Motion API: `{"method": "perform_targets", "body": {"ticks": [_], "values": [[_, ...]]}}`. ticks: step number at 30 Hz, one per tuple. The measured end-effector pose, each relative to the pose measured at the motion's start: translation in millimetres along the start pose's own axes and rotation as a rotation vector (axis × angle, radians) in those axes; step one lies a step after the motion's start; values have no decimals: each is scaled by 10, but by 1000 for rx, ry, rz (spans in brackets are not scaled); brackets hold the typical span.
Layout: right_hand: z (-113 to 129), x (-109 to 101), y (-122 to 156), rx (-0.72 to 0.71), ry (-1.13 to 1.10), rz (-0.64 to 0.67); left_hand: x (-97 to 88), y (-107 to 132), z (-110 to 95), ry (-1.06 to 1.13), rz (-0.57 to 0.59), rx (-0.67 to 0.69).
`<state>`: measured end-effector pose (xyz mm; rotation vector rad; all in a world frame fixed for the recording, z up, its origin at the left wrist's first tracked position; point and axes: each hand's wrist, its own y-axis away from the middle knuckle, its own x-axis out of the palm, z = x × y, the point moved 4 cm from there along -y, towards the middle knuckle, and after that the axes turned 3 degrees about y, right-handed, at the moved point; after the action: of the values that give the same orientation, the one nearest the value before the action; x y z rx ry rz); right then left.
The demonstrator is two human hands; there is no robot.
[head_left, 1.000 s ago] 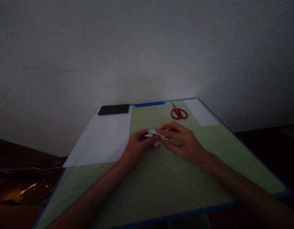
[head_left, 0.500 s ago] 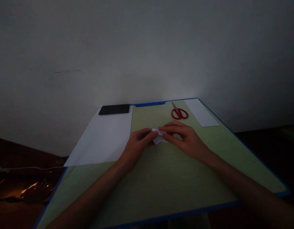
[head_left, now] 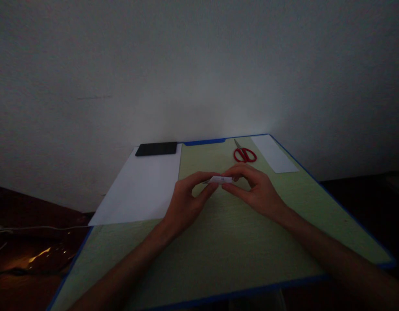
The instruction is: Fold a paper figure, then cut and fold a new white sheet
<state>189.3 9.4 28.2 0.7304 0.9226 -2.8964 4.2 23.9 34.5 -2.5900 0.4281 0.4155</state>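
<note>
A small folded piece of white paper (head_left: 221, 179) is held between my two hands over the middle of the table, its edge turned toward me and a faint mark on it. My left hand (head_left: 189, 194) is closed in a pinch on its left part, thumb below and fingers above. From the other side my right hand (head_left: 256, 190) pinches the right part with thumb and fingertips. Just beyond my right hand lie scissors (head_left: 244, 154) with red handles, points toward the wall.
The greenish table (head_left: 219, 250) has a blue edge and stands against a grey wall (head_left: 199, 77). At left lies a large white sheet (head_left: 137, 185) with a flat black object (head_left: 156, 149) on its far end. A white paper strip (head_left: 273, 153) lies at far right.
The folded paper has been turned: its loose flaps showed before, and now it appears as a narrow, flat shape. Both hands have shifted their fingers around it.
</note>
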Motion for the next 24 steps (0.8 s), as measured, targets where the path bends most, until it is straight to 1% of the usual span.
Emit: {"method": "perform_targets", "body": {"ticks": [6,10,14,16,20,24], "values": [[99,-9,14,-141,50,-13,-4,23,-35,-5,-55,60],[147,-22,22,-182,86,-49,-5,31,-74,-36,-47,92],[188,-43,28,-203,76,-77,-18,43,-137,-93,-43,131],[210,-48,30,-200,62,-69,-24,52,-162,-117,-42,142],[237,-38,41,-170,31,-38,-27,68,-175,-134,-42,108],[236,-27,59,-161,29,-48,-20,83,-169,-112,-52,65]]}}
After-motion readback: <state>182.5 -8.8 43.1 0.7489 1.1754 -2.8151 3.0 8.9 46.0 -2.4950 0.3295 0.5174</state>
